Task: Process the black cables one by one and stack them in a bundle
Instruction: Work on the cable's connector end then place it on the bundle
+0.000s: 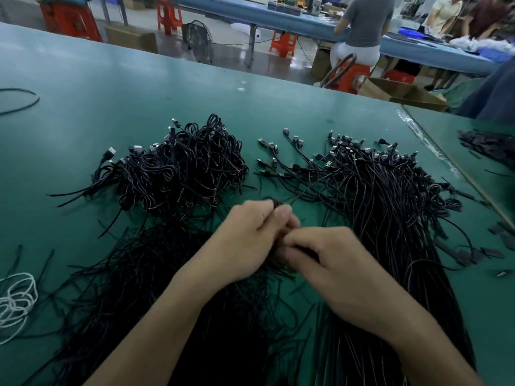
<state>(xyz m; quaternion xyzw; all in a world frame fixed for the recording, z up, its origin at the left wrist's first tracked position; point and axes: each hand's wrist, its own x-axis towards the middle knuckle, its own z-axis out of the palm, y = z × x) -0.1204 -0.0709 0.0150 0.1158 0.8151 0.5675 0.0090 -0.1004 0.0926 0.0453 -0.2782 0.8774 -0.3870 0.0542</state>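
At mid-table, just in front of the person, both hands work one black cable (276, 202) over the green table (111, 93).

Risks, as I judge them:
- Loose strands (156, 268) lie right under the wrists. The tail of the held cable could snag one and drag it along, so two get wound as one.
- Grip is fingertips only. If the pinch slips, the loop prob. springs open and needs redoing.
- Coiled pile (189, 168) sits heaped and untidy. A coil dropped on its edge may roll off or hook into others w/ its free end.

Hands: the left hand (245, 240) has fingers curled, thumb and forefinger pinching a dark loop of the cable at its tips. The right hand (328, 263) is curled too, fingers closed round a dark length of the same cable, touching the left fingers.

Position: the cable sits btwn the two sets of fingertips, mostly hidden. One thin run leaves the left tips and heads up-right toward the straight cables (390, 204), whose USB plugs (295, 139) fan out at the far end. The coiled pile is beyond and left of the left hand, apart from it. A white cord (16, 299) lies at the far left edge.
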